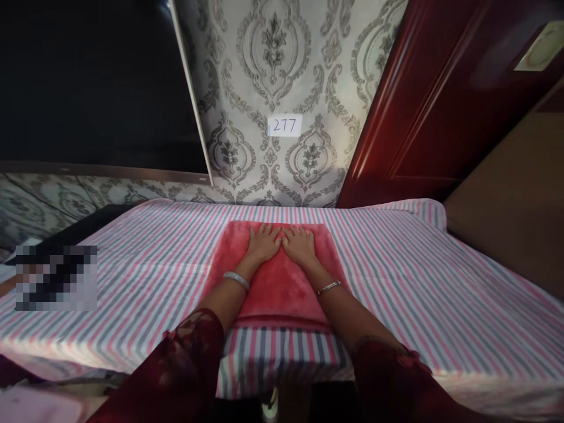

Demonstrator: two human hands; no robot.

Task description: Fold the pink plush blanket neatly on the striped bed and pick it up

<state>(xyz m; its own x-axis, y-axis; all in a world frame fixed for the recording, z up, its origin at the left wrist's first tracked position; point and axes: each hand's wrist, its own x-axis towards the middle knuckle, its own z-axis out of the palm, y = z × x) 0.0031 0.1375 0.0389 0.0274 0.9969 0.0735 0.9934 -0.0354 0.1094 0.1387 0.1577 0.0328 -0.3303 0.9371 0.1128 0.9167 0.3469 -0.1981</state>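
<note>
A red plush towel (275,288) lies flat on the striped cloth of the table (396,264), squarely in front of me. My left hand (263,242) and my right hand (300,244) both rest palm-down on the far part of the towel, fingers stretched out, thumbs nearly touching. Neither hand holds anything. A silver bangle sits on each wrist, and dark red lace sleeves cover my forearms near the bottom edge.
A dark screen (97,88) hangs on the patterned wallpaper at the left. A white label reading 277 (284,125) is stuck on the wall ahead. A dark red wooden door (440,100) stands at the right. A blurred patch (56,277) sits at the table's left edge.
</note>
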